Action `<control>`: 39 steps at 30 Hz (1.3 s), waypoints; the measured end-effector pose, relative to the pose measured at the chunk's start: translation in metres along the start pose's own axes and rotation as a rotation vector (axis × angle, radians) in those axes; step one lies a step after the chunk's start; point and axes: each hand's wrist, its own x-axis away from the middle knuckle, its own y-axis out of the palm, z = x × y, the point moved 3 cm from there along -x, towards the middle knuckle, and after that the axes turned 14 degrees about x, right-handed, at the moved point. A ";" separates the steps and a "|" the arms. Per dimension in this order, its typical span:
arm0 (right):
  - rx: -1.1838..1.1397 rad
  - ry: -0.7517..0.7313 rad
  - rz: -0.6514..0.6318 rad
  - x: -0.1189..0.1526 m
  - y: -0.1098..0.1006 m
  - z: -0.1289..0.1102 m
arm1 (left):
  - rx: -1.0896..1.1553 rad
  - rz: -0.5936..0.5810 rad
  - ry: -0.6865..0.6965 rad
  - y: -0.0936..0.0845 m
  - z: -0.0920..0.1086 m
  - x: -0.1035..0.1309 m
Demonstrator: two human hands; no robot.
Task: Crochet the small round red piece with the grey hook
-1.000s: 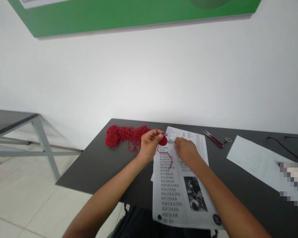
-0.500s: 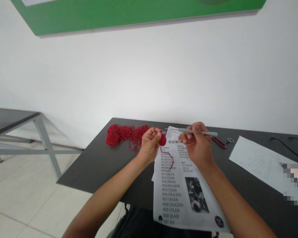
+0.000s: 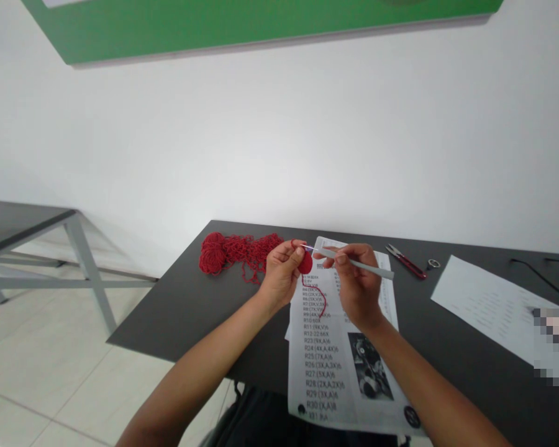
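Note:
My left hand [image 3: 283,266] pinches a small round red crochet piece [image 3: 306,263], with red yarn looped over its fingers. A loose yarn tail [image 3: 323,301] dangles from the piece over the printed pattern sheet [image 3: 319,372]. Between the fingers of my right hand [image 3: 356,279] is a grey-handled crochet hook [image 3: 370,267], its metal tip at the top edge of the red piece. Whether the tip sits inside a stitch is too small to tell. Behind my left hand lies a tangled heap of red yarn [image 3: 242,248] with a ball [image 3: 212,254] at its left end.
Red-handled thread snips [image 3: 407,262] and a small metal ring [image 3: 433,264] lie right of my right hand. Farther right are a white sheet [image 3: 484,304] and a black cable [image 3: 535,282]. A second table [image 3: 23,226] stands at the left. The white wall rises behind the desk.
My right hand has moved left and slightly down, bringing the hook's tip from apart to the red piece. The snips now show fully. My left hand stays nearly still.

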 end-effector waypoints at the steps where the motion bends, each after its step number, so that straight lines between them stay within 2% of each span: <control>1: 0.001 -0.017 -0.014 0.001 0.000 0.000 | 0.002 0.006 0.001 0.000 0.000 0.000; 9: 0.026 0.007 -0.050 0.004 0.001 0.004 | 0.012 0.018 0.014 -0.002 -0.001 -0.001; 15: 0.038 -0.083 0.057 0.005 0.001 0.006 | -0.025 -0.005 0.008 -0.002 -0.001 0.000; 19: 0.162 -0.068 0.029 0.004 -0.002 0.005 | -0.019 -0.026 0.025 0.001 0.000 0.001; 26: 0.249 -0.180 -0.060 0.002 -0.005 -0.002 | -0.005 0.020 0.033 -0.001 0.000 0.000; 39: 0.312 -0.340 -0.040 0.000 -0.002 -0.008 | 0.020 -0.027 0.015 -0.003 -0.002 -0.001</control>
